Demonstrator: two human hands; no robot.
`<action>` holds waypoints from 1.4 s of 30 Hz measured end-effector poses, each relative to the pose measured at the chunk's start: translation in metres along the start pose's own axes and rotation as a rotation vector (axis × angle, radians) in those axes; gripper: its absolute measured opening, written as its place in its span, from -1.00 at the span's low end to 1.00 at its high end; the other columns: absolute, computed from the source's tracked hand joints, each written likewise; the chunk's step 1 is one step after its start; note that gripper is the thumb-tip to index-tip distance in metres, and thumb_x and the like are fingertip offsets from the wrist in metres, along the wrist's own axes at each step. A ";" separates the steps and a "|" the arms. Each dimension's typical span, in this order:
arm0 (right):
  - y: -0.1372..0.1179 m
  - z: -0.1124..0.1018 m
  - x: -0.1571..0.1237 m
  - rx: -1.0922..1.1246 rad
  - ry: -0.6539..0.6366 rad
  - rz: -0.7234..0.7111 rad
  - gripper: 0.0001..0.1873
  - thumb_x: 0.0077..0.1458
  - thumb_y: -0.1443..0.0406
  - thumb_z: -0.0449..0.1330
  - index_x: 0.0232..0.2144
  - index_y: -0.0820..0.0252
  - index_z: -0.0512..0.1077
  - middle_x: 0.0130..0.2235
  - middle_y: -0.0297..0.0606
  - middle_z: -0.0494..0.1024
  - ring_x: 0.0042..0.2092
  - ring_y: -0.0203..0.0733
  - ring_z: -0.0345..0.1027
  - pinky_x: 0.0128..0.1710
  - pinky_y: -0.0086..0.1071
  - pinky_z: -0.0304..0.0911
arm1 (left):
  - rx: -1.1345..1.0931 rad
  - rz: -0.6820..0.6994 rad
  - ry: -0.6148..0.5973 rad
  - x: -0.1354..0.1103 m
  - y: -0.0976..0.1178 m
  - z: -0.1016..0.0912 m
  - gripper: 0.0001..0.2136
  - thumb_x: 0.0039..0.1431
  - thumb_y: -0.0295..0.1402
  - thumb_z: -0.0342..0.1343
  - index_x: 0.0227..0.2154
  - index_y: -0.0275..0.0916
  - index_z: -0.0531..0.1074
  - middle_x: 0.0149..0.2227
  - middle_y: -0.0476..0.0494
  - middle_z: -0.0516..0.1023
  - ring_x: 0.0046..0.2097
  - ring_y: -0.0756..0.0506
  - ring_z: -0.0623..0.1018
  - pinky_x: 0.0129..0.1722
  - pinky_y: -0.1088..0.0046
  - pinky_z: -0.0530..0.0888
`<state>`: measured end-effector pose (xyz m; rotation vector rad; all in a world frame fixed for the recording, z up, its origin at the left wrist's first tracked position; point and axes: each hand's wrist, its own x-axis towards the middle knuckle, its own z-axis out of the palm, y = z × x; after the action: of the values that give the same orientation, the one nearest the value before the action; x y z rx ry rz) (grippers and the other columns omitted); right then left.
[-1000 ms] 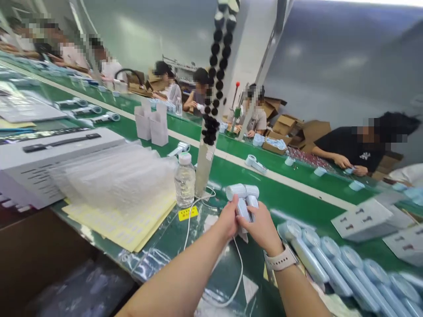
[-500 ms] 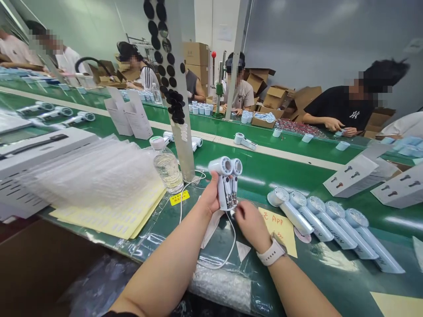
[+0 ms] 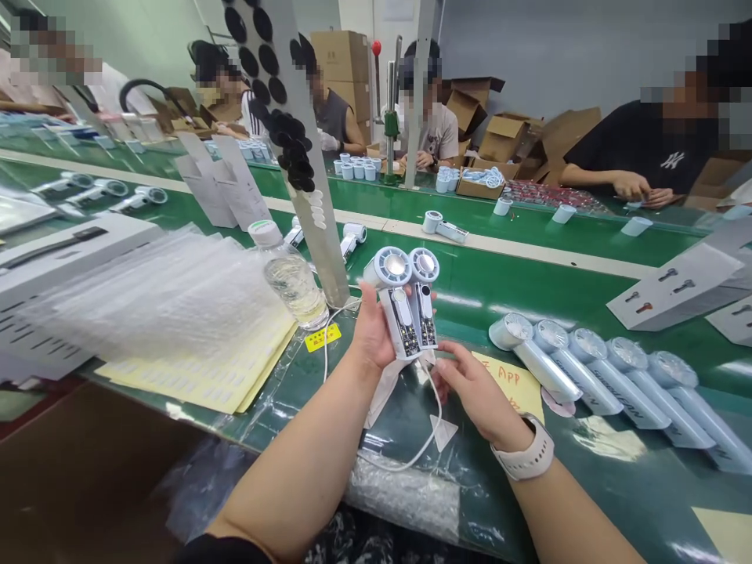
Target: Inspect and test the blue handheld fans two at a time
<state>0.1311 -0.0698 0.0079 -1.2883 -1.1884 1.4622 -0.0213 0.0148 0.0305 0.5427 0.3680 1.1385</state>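
My left hand [image 3: 374, 333] is wrapped around two pale blue handheld fans, held side by side and upright above the bench. On both the left fan [image 3: 392, 267] and the right fan [image 3: 424, 265] the round head faces me, and the uncovered handle shows a circuit board. A white cable [image 3: 435, 423] runs from near the handle bottoms down in a loop. Close to those bottoms is my right hand [image 3: 470, 384], its index finger and thumb apart, fingertips near the right fan's lower end. Nothing shows gripped in it.
Several wrapped fans [image 3: 587, 345] lie in a row at right. A water bottle [image 3: 287, 274], plastic sleeves [image 3: 158, 294] and yellow sheets [image 3: 247, 384] are left of a metal post [image 3: 320, 235]. Beyond the green conveyor [image 3: 482, 270] sit co-workers [image 3: 652, 149].
The two fans have turned so their heads and circuit boards face me more. My right hand has drawn slightly right, and its curled fingers have opened. The camera view has shifted.
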 end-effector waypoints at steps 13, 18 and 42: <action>-0.004 0.007 -0.006 0.205 -0.165 0.007 -0.59 0.07 -0.07 0.30 -0.41 0.16 0.46 -0.50 -0.34 0.49 -0.45 -0.26 0.33 -0.37 -0.33 0.26 | -0.002 0.104 -0.021 0.000 -0.002 0.004 -0.37 -0.13 0.32 0.19 -0.54 -0.27 0.41 -0.11 -0.20 0.62 -0.02 -0.22 0.62 -0.10 0.32 0.59; -0.005 0.014 -0.011 0.067 -0.139 -0.032 -0.54 0.11 -0.12 0.23 -0.39 0.16 0.46 -0.68 -0.46 0.34 -0.60 -0.31 0.17 -0.53 -0.39 0.12 | 0.048 0.063 -0.027 -0.003 -0.009 0.006 -0.35 -0.19 0.34 0.20 -0.55 -0.28 0.40 -0.14 -0.22 0.63 -0.05 -0.24 0.63 -0.14 0.31 0.60; -0.004 0.028 -0.014 -0.102 0.120 -0.281 -0.59 0.23 -0.04 0.13 -0.47 0.12 0.40 -0.33 -0.25 0.50 -0.23 -0.12 0.33 -0.19 -0.27 0.22 | -0.067 0.083 0.037 -0.002 -0.013 0.008 -0.36 -0.14 0.34 0.18 -0.59 -0.27 0.35 -0.15 -0.19 0.62 -0.12 -0.18 0.63 -0.15 0.32 0.58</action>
<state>0.1047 -0.0857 0.0152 -1.2028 -1.3185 1.1198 -0.0081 0.0076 0.0293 0.4819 0.3402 1.2382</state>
